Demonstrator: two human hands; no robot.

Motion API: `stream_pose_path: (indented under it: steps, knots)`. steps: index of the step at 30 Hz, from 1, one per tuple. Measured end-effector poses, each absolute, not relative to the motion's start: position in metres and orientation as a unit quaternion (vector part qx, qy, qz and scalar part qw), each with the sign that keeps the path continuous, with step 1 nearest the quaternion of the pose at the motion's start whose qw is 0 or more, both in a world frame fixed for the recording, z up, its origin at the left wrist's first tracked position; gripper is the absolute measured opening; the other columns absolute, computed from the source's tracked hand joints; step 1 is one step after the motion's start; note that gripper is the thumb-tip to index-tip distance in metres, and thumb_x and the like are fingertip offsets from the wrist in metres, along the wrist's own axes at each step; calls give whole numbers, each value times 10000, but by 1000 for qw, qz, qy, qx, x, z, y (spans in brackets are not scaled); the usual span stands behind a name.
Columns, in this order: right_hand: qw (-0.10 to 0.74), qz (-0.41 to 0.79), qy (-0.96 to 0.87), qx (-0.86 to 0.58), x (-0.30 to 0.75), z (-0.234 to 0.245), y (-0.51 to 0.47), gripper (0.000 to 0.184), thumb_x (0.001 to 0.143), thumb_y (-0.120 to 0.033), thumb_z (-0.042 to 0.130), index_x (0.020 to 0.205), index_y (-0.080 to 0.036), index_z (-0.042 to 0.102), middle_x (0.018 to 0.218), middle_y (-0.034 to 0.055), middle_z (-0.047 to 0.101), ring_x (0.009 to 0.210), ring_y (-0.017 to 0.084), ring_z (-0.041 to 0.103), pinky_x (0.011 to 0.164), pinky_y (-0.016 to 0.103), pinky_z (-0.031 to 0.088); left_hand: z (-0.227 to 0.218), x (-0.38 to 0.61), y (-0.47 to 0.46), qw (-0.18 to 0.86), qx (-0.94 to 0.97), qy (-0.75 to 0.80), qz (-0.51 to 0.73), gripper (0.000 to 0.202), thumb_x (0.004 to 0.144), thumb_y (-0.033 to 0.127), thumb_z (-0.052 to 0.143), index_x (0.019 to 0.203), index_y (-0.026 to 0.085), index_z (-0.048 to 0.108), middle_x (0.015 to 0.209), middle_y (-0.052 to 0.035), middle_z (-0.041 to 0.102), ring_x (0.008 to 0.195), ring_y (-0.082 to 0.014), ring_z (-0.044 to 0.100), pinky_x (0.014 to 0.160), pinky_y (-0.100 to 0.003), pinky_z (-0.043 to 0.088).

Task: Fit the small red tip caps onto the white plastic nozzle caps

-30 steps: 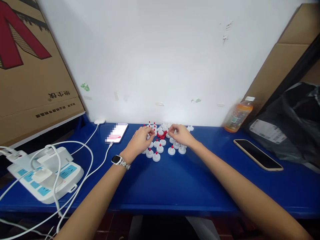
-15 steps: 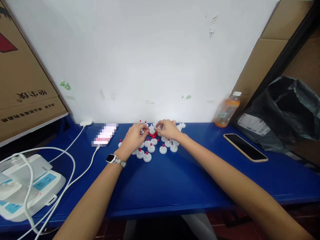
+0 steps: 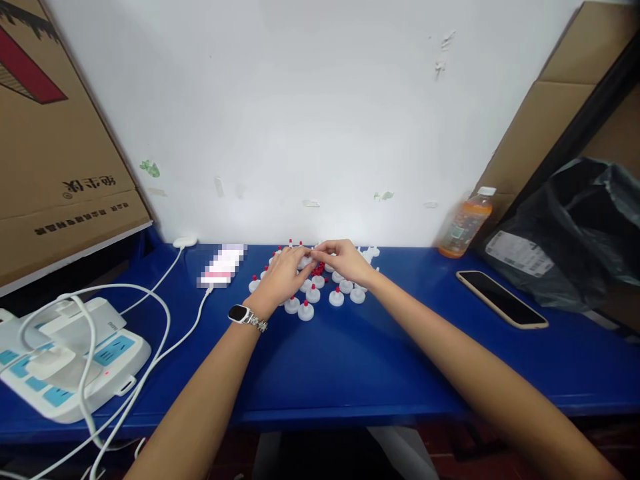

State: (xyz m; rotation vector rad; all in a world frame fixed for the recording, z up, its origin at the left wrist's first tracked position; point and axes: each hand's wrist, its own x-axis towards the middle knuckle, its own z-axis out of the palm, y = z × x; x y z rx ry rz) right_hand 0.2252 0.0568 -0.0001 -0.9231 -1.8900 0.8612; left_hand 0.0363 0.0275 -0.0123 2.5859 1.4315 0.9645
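Where the blue table [image 3: 350, 360] spreads under both arms, a power strip [image 3: 75, 360] lies well left of the left hand [image 3: 283, 277] and a phone [image 3: 503, 300] well right of the right hand [image 3: 345, 261]. The hands touch fingertips over clustered white caps [image 3: 306, 311], red beads [image 3: 318, 269] just beneath; whether they pinch one I cannot tell.

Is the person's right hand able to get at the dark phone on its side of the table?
Probably yes: the dark phone lies flat on the blue table, with nothing standing between it and the right hand.
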Motion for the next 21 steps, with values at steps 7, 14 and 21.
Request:
stream_pose_path:
  steps: [7,14,21]
  knots:
    - [218,70,-859,-457,247,-6,47,111,791,-254,656,829,-230,758,895,48,735,965,253,559,919,425,316,-12,37,29,26,845,434,311,350,1049,421,264,972,194,519,954,-68,586,914,-225,540,879,-400,442]
    - [136,25,-877,-460,241,-11,53,112,824,-240,641,764,-220,733,806,64,716,991,277,497,901,422,259,-17,37,29,32,855,433,285,178,1006,351,390,945,201,463,939,-66,583,872,-227,536,792,-376,430]
    - [368,176,-803,-435,245,-6,48,147,875,-298,617,863,-190,716,875,43,714,896,202,573,885,378,369,-17,37,31,33,848,442,290,229,1015,396,373,978,195,476,950,-76,598,874,-238,559,799,-386,441]
